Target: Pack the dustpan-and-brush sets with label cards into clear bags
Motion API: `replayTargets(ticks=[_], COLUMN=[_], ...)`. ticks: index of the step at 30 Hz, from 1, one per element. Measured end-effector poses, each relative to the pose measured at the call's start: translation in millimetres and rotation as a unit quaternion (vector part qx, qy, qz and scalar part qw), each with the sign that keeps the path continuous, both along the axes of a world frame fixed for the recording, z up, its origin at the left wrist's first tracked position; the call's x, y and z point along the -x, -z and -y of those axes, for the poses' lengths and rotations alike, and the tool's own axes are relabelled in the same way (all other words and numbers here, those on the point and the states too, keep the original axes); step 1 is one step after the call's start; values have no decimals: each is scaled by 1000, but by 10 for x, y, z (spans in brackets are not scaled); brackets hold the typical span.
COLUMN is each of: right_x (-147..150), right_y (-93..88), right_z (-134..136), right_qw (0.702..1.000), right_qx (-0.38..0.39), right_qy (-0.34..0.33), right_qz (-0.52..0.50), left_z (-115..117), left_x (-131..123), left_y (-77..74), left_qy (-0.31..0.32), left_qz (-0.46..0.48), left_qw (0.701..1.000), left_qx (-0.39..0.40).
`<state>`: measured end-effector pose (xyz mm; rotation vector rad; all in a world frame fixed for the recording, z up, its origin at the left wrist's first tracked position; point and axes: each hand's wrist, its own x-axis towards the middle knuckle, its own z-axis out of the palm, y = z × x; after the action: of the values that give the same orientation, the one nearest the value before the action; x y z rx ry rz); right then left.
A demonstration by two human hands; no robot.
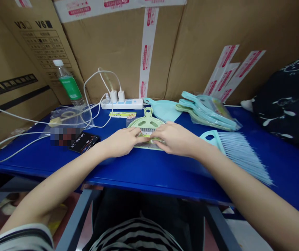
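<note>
A light green dustpan-and-brush set (144,122) in clear plastic wrapping lies on the blue table, its looped handle pointing away from me. My left hand (121,142) is closed on the near left part of the wrapping, fingers bent inward. From the other side my right hand (177,138) pinches the same wrapping close to the small printed label. My fingers partly cover the grey bristles and the near edge. Just behind the set rests a light blue dustpan (166,109). Beside my right forearm lies a light blue brush (240,151), bristles fanning right.
Several wrapped dustpan sets (209,111) are stacked at the back right, near a dark patterned bag (285,101). On the left are a phone (86,142), a bottle (72,89), a power strip (136,104) with white cables and a clear bag (72,116). Cardboard (118,52) walls the back.
</note>
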<state>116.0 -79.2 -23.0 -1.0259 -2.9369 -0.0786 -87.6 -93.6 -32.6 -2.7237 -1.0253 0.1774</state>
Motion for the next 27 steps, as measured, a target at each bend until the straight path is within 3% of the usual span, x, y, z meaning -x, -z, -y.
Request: replayTargets(ticks=[6,11,20,27], right_x=[89,84,131,11], right_y=[82,124,160,32], right_z=[-23,-50,-22,-27], right_qw=[992,983,988,986], right_qx=[44,102,24,27], right_qy=[107,119,142,163], right_qz=[-57,-94,-48,14], left_z=[25,55,64,58], left_x=[-39,-70,-91,-65], left_y=[-38,-89,-55,-77], left_qy=[-6,-30,-24,-30], left_qz=[-8,-18,-10,-8], left_qw=[1000,999,1000,999], left_qx=[9,19,-5,-10])
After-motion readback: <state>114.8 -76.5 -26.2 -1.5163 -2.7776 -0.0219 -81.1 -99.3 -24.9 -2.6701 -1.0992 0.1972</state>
